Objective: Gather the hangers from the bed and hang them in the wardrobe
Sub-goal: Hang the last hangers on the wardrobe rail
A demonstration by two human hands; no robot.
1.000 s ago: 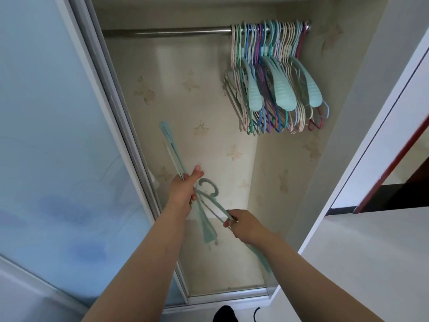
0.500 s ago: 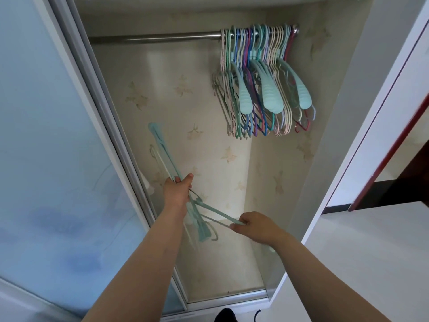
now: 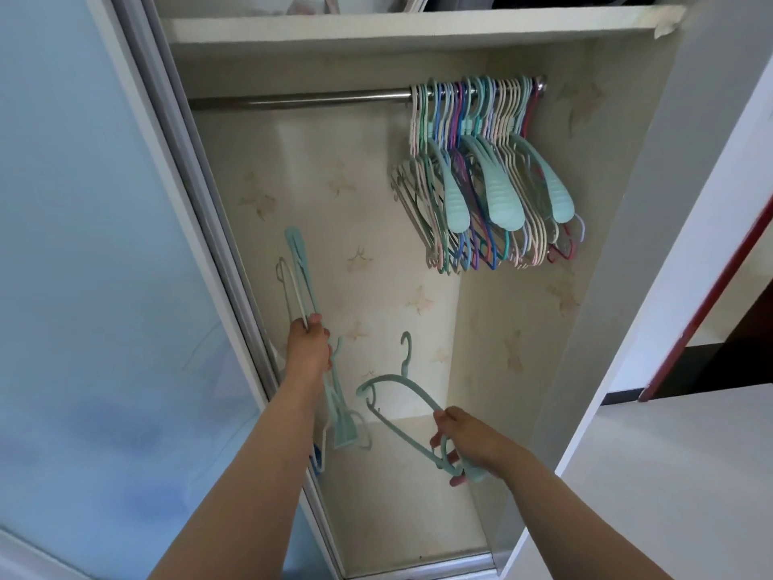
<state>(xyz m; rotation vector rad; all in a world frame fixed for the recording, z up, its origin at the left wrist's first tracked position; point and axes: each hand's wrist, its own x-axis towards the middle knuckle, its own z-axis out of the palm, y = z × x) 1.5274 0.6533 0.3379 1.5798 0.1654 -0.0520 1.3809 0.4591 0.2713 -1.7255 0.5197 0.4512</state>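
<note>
My left hand [image 3: 308, 349] grips a bundle of hangers [image 3: 302, 278], teal and white, held edge-on near the wardrobe's left door frame. My right hand [image 3: 468, 441] holds a single teal hanger [image 3: 397, 408] by one arm, its hook pointing up, apart from the bundle. Both hands are low inside the open wardrobe. Above them runs a metal rail [image 3: 301, 100]. Many coloured hangers [image 3: 481, 182] hang packed at its right end.
A frosted blue sliding door [image 3: 104, 286] stands at the left with its metal frame [image 3: 200, 211]. A white shelf [image 3: 397, 29] caps the compartment. The wardrobe's white side panel [image 3: 652, 244] is on the right. The rail's left half is bare.
My right hand has pulled one teal hanger free of the bundle and turned it hook-up. The view has tilted upward, showing the shelf.
</note>
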